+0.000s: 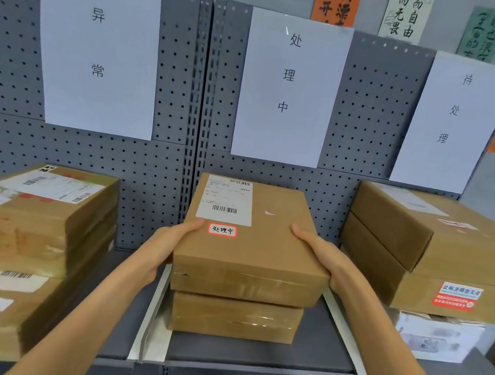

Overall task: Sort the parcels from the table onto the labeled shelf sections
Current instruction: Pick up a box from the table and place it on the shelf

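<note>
A flat brown parcel [263, 247] with a white shipping label and a red-edged sticker lies on top of another brown parcel [236, 317] in the middle shelf section. My left hand [166, 246] grips its left side, thumb on the top face. My right hand [322, 259] grips its right side the same way. Behind it hangs the middle paper sign [289, 91]. The shelf board [263, 353] is grey metal.
Two stacked taped parcels [32, 219] fill the left section under the left sign [96, 49]. Stacked brown boxes [442, 248] on a white box [439, 338] fill the right section under the right sign [455, 122]. White dividers [153, 311] separate sections. A grey pegboard [178, 80] backs everything.
</note>
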